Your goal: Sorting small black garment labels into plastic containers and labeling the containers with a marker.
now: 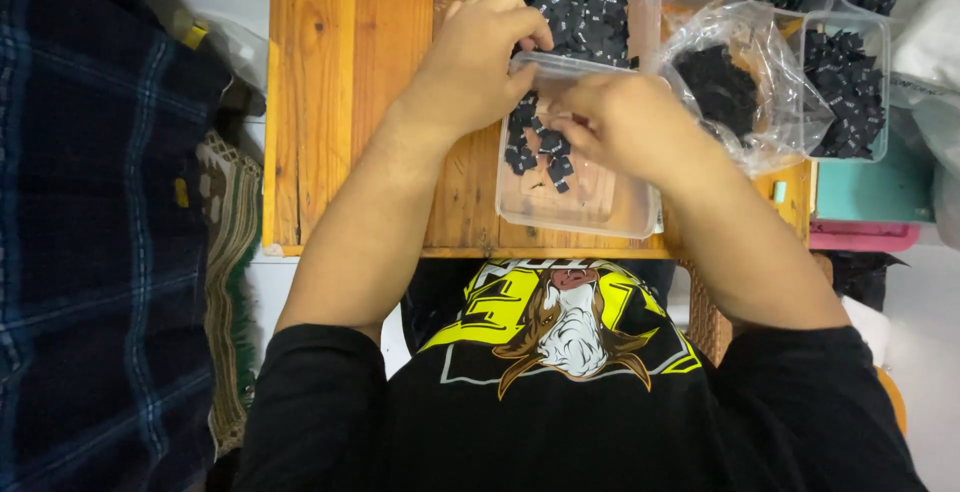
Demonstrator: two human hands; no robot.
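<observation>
Hands (550, 102) over near clear tub (575, 207)

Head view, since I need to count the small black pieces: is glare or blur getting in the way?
Head view: even light, sharp overall; mild glare on the clear plastic bag; both hands, left hand and right hand, cover part of the near clear tray.
</observation>
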